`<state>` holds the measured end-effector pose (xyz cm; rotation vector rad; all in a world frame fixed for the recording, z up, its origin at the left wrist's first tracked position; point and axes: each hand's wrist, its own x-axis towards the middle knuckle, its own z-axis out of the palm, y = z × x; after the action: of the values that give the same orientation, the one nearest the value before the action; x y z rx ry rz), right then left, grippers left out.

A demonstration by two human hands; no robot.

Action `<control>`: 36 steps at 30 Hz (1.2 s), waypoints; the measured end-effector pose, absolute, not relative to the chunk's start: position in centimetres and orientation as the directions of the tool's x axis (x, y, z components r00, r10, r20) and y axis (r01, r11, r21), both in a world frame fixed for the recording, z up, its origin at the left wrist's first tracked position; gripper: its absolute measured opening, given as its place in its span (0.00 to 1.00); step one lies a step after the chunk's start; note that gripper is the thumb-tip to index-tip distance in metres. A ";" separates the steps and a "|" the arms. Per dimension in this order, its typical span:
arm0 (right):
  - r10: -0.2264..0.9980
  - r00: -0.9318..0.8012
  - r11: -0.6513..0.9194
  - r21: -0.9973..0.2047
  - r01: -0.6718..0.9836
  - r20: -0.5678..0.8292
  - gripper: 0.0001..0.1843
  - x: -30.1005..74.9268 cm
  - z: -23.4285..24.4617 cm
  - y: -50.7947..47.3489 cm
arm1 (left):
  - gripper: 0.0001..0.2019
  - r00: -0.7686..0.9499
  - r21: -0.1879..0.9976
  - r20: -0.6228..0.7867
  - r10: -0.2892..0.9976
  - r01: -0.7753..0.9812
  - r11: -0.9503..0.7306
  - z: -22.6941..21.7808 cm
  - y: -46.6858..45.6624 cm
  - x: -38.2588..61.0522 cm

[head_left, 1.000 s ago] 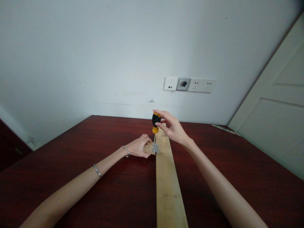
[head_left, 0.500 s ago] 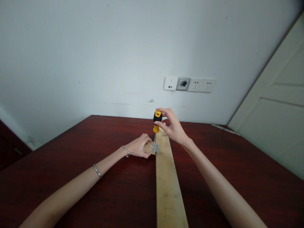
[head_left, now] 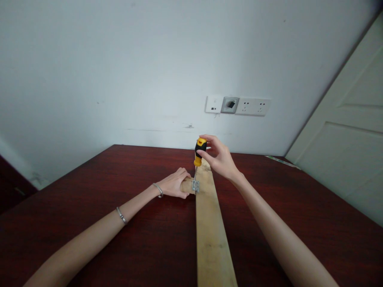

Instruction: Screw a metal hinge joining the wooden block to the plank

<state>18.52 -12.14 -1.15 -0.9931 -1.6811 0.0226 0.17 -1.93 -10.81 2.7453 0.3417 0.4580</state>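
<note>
My right hand (head_left: 220, 157) grips the yellow and black handle of a screwdriver (head_left: 200, 150) between thumb and fingers. Its shaft points down, slightly tilted, and the tip meets a small metal hinge (head_left: 195, 186). The hinge bridges a long pale wooden board (head_left: 211, 223) and a short wooden block (head_left: 186, 185) against the board's left edge. Wrapped round the block is my left hand (head_left: 175, 183), its thumb on the near side and fingers on the far side. Whether a screw sits under the tip is too small to tell.
The dark red wooden table (head_left: 143, 247) carries the board, which runs toward me from near the wall (head_left: 149, 71). Sockets (head_left: 253, 107) are set in the wall above the table. A pale panelled door (head_left: 353, 139) stands at the right, near a thin printed strip (head_left: 283, 162).
The screwdriver handle has tipped slightly to the right, with my right hand moving along. My left hand keeps its hold on the block. The whole view has shifted a little.
</note>
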 end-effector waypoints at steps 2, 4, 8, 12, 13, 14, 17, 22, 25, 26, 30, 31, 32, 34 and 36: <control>0.606 -0.002 0.636 -0.483 0.602 0.795 0.20 18.5 -1.1 -12.1 | 0.27 0.920 0.356 0.278 0.278 0.170 -0.919 -10.8 -1.9 0.2; 0.610 0.000 0.629 -0.485 0.607 0.792 0.20 18.5 -1.1 -12.2 | 0.27 0.922 0.346 0.279 0.268 0.164 -0.924 -10.8 -1.9 0.2; 0.622 0.006 0.624 -0.501 0.600 0.783 0.21 18.4 -1.0 -12.4 | 0.28 0.924 0.333 0.280 0.261 0.162 -0.929 -10.8 -1.8 0.2; 0.615 0.016 0.633 -0.505 0.587 0.789 0.20 18.4 -1.0 -12.4 | 0.27 0.923 0.321 0.287 0.258 0.161 -0.933 -10.8 -1.8 0.2; 0.613 0.018 0.633 -0.505 0.587 0.790 0.20 18.4 -1.0 -12.4 | 0.27 0.923 0.320 0.286 0.258 0.162 -0.934 -10.8 -1.8 0.1; 0.613 0.020 0.631 -0.505 0.589 0.790 0.20 18.4 -1.0 -12.4 | 0.27 0.924 0.320 0.284 0.258 0.162 -0.934 -10.7 -1.8 0.1; 0.617 0.018 0.629 -0.507 0.590 0.786 0.21 18.4 -1.0 -12.4 | 0.28 0.925 0.321 0.277 0.260 0.167 -0.932 -10.7 -1.8 0.1; 0.619 0.021 0.630 -0.512 0.584 0.785 0.21 18.4 -1.0 -12.5 | 0.28 0.921 0.328 0.286 0.264 0.165 -0.930 -10.8 -1.8 0.1; 0.621 0.029 0.623 -0.516 0.589 0.783 0.21 18.3 -0.9 -12.5 | 0.27 0.922 0.338 0.283 0.264 0.162 -0.927 -10.8 -1.8 0.1; 0.622 0.031 0.621 -0.517 0.590 0.783 0.21 18.3 -0.9 -12.5 | 0.27 0.922 0.339 0.283 0.264 0.161 -0.927 -10.8 -1.8 0.1; 0.618 0.029 0.626 -0.514 0.587 0.785 0.22 18.3 -0.8 -12.4 | 0.27 0.922 0.332 0.288 0.258 0.157 -0.930 -10.7 -1.8 0.1; 0.617 0.028 0.627 -0.513 0.586 0.786 0.22 18.3 -0.9 -12.4 | 0.27 0.924 0.331 0.286 0.255 0.155 -0.931 -10.7 -1.8 0.1; 0.615 0.027 0.628 -0.511 0.587 0.788 0.22 18.3 -0.9 -12.4 | 0.27 0.925 0.331 0.284 0.252 0.152 -0.931 -10.7 -1.8 0.1; 0.612 0.025 0.630 -0.506 0.589 0.791 0.22 18.4 -0.9 -12.4 | 0.27 0.927 0.328 0.282 0.246 0.148 -0.933 -10.7 -1.8 0.1; 0.607 0.022 0.632 -0.499 0.592 0.795 0.22 18.4 -0.9 -12.4 | 0.27 0.927 0.325 0.282 0.246 0.148 -0.934 -10.7 -1.8 0.1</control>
<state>18.41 -12.39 -0.92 -1.0055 -1.6400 0.0147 0.09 -1.83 -10.66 2.7855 0.2915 0.4627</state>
